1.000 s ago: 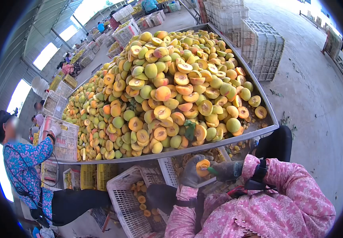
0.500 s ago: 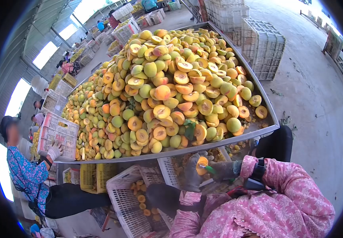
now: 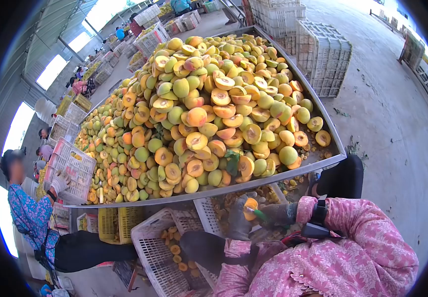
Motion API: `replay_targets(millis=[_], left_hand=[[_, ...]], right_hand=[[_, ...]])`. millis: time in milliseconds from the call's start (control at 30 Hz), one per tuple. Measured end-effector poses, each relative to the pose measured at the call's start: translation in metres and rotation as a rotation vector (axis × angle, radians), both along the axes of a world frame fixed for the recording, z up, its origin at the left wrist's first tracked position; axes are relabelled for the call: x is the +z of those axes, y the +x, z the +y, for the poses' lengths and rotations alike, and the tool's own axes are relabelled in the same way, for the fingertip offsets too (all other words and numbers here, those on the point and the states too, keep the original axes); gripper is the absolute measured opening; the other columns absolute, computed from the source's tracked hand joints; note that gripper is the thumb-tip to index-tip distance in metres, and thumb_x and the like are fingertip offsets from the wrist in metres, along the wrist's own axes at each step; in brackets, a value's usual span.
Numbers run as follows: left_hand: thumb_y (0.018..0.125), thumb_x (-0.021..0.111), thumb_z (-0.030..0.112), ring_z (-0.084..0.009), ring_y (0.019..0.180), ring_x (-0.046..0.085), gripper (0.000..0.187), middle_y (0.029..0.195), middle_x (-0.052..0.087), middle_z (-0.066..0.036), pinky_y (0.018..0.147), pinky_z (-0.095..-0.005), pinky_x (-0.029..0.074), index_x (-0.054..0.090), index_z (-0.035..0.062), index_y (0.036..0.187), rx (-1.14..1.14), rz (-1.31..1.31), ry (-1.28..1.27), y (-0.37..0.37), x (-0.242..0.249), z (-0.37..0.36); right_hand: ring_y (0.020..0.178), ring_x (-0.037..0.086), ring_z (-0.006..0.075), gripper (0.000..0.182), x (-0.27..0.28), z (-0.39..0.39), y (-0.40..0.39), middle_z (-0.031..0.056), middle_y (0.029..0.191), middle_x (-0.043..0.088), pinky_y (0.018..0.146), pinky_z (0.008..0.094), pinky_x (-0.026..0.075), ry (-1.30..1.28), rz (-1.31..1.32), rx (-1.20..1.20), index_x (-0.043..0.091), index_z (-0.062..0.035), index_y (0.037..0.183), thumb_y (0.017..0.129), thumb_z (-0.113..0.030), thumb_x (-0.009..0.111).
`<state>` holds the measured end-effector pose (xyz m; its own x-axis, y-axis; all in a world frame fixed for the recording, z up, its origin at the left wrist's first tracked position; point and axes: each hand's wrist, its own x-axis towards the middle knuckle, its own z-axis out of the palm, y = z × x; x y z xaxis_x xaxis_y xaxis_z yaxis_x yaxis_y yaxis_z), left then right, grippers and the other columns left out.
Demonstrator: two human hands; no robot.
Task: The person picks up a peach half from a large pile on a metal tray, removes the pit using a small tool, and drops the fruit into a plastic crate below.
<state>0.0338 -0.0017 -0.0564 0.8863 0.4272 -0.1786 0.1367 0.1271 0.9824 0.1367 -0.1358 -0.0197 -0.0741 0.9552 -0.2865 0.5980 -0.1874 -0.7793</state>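
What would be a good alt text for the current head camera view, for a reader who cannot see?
Gloved left hand holds an orange fruit piece, and gloved right hand a green-handled tool at it, before a metal-edged table heaped with halved fruit. At left, a co-worker's hand touches a crate.

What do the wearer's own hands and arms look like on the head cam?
Left hand and right hand both wear dark grey gloves. Pink floral sleeves with gathered cuffs cover the arms. A black band circles the left forearm; a black strap sits near the right wrist, a dark boxy piece beside it. No readable markings.
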Motion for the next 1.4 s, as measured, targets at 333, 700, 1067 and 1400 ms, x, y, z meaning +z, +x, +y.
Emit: replay_targets(millis=[333, 700, 1067, 1400], left_hand=[[0.089, 0.045, 0.027, -0.0282, 0.081, 0.061, 0.036, 0.100, 0.059, -0.019, 0.071, -0.0371, 0.053, 0.050, -0.0028, 0.109, 0.137, -0.073, -0.320, 0.004, -0.031, -0.008], [0.091, 0.043, 0.041, -0.0274, 0.082, 0.058, 0.045, 0.112, 0.054, -0.016, 0.071, -0.0424, 0.053, 0.041, 0.0101, 0.123, 0.316, -0.276, -0.688, 0.018, 0.016, -0.026], [0.092, 0.040, 0.040, -0.0266, 0.081, 0.059, 0.043, 0.095, 0.057, -0.012, 0.075, -0.0411, 0.052, 0.049, 0.0011, 0.107, 0.158, -0.240, -0.957, -0.013, -0.089, -0.018], [0.085, 0.049, 0.030, -0.0353, 0.107, 0.048, 0.042, 0.113, 0.051, -0.022, 0.098, -0.0565, 0.033, 0.047, 0.0013, 0.115, 0.669, -0.469, -1.123, -0.055, 0.009, 0.009]], right_hand=[[0.081, 0.054, 0.0195, 0.025, -0.092, -0.003, -0.013, 0.0083, 0.087, 0.054, 0.073, 0.0344, 0.043, 0.372, -0.086, -0.077, 0.051, -0.0056, 0.111, 0.093, -0.019, 0.039], [0.057, 0.052, 0.0072, 0.029, 0.023, -0.010, -0.013, -0.0007, 0.079, 0.055, 0.045, 0.0206, 0.044, -0.246, 1.339, -0.537, 0.048, -0.0061, 0.113, 0.086, -0.016, 0.054], [0.045, 0.047, 0.0067, 0.021, -0.018, -0.015, -0.039, 0.0010, 0.067, 0.052, 0.037, 0.0187, 0.037, -0.100, 1.603, -0.590, 0.052, -0.0040, 0.103, 0.085, -0.015, 0.055], [0.061, 0.056, 0.0099, 0.029, -0.014, -0.005, -0.010, 0.0039, 0.076, 0.055, 0.048, 0.0230, 0.046, 0.026, 1.187, -0.618, 0.046, -0.0071, 0.112, 0.087, -0.018, 0.054]])
